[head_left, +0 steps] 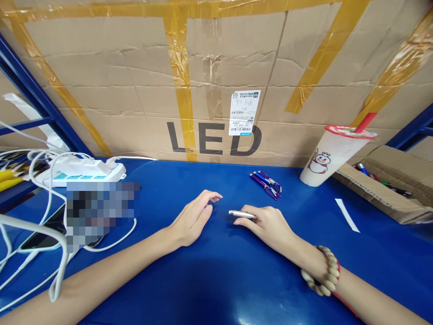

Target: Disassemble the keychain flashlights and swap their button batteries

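Observation:
My right hand is closed around a small silver flashlight, a slim metal tube whose end points left from between thumb and fingers. The rest of it is hidden in the palm. Left of it, my left hand rests on the blue table with its fingers stretched and nothing in them. Behind my right hand lie several purple and blue mini flashlights with small carabiner clips, side by side on the tabletop.
A big cardboard box marked LED stands along the back. At right are a drink cup with a red straw, an open carton and a white strip. White cables, a power strip and a phone crowd the left.

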Available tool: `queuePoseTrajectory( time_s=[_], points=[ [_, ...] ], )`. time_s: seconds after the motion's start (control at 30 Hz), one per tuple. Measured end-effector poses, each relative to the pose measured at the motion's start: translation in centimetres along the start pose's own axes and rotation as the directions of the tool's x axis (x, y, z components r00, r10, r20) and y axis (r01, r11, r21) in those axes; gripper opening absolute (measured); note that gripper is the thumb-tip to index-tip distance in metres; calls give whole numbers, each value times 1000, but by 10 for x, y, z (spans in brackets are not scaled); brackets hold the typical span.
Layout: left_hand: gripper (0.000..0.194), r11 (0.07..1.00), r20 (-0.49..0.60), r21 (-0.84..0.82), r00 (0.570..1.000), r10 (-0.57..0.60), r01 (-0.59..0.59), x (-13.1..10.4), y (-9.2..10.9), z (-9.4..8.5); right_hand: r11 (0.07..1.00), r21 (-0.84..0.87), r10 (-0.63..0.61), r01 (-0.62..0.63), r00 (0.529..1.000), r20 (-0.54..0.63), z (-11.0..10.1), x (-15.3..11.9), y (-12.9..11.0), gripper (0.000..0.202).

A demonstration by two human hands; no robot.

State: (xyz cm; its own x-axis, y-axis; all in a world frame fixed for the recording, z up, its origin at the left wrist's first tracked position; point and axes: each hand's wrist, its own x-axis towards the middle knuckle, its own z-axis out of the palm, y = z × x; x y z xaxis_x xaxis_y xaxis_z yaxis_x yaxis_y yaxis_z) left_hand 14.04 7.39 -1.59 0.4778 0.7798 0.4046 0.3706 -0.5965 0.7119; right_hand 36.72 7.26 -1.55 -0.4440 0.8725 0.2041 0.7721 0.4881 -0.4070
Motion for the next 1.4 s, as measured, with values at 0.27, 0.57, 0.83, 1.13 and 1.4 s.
queuePoseTrajectory(
  time_s=[0.27, 0.57, 0.83, 1.13, 1.4],
  points=[
    [40, 999, 76, 37, 996, -36, 33, 1, 8, -6, 999, 34, 15, -16, 999, 28, -2, 0, -5, 48],
    [39, 996, 66, 51, 995, -73, 69, 0, 10, -6, 1000, 20, 11, -10, 997, -76, -4, 3, 0, 35],
    [38, 995, 89, 104, 996, -20, 10, -2, 15, -6, 993, -80, 78, -90, 986, -149, -8, 10, 17, 12],
    [35, 986, 104, 166, 994, -16, -2, -2, 16, -5, 988, -154, -18, -14, 978, -206, -10, 19, 45, 29],
    [33, 975, 82, 223, 997, -13, -6, -1, 21, -4, 965, -248, 30, -91, 970, -239, -5, 19, 49, 35]
  ],
)
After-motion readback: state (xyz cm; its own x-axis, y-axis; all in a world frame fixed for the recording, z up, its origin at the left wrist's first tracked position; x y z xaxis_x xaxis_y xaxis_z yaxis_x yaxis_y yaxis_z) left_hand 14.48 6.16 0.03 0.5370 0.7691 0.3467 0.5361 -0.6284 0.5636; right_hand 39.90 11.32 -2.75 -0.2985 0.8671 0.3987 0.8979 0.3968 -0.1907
